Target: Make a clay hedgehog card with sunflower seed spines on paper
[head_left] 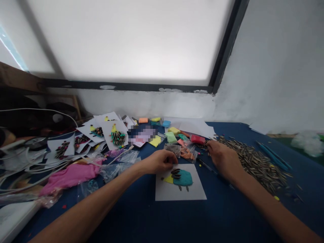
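A white sheet of paper (pixel 162 192) lies on the blue table, bearing a flat clay figure with a teal body (pixel 186 179) and a yellow head (pixel 169 179). Several dark striped sunflower seeds (pixel 176 173) are on the figure, and two more sit below its body like legs. My left hand (pixel 162 161) rests at the paper's upper left edge, fingers curled; whatever they hold is hidden. At the left edge of a large heap of sunflower seeds (pixel 255 158), my right hand (pixel 222 158) is closed with fingertips pinched together downward. Anything between them is too small to make out.
Finished seed-and-clay pictures (pixel 117 135) lie at the left, near a pink clay bag (pixel 73 175) and white cables. Coloured clay packets (pixel 170 137) and a phone (pixel 139 143) sit behind the paper. Teal tweezers (pixel 274 157) lie right; a pen (pixel 206 166) lies by my right hand.
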`<state>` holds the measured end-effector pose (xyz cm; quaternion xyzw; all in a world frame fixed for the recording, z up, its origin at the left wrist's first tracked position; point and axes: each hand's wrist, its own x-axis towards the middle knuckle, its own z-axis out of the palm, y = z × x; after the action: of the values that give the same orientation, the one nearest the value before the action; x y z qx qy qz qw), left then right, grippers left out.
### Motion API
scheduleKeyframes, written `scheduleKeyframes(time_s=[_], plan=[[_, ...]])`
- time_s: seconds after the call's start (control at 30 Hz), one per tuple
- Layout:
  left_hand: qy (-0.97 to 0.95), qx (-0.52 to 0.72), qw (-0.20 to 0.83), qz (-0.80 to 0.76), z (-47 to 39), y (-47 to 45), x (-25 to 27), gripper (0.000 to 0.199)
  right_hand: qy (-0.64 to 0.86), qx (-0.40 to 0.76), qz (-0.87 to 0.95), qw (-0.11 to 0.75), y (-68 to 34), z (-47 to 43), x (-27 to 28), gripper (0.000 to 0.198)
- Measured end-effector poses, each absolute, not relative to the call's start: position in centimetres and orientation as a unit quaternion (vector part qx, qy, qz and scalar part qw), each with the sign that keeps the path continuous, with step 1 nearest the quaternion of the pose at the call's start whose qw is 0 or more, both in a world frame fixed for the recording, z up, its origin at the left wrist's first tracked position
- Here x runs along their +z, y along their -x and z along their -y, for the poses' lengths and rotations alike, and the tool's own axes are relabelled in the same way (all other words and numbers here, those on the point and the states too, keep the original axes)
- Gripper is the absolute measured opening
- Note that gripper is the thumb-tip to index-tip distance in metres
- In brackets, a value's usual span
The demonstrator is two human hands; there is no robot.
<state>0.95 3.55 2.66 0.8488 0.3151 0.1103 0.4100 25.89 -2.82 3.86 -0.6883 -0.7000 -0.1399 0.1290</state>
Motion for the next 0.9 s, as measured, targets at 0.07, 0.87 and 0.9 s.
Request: scheduleKeyframes(time_s=[0.07, 0.87, 0.9], plan=[[-0.847, 0.11, 0.412, -0.316, -3.5, -1.0, 2.7, 0.024, 0.692, -0.109, 0.691, 0.176, -25.4, 3.1, 4.2, 0.029], [-0.849, 0.131, 0.415, -0.299, -3.7, -0.9, 2.1, 0.022, 0.545, 0.103, 0.811, 0.189, -17.6, 8.4, 3.5, 0.019], [-0.849, 0.131, 0.416, -0.299, -3.7, -0.9, 2.1, 0.022, 0.546, 0.098, 0.811, 0.187, -17.6, 8.3, 3.4, 0.019]])
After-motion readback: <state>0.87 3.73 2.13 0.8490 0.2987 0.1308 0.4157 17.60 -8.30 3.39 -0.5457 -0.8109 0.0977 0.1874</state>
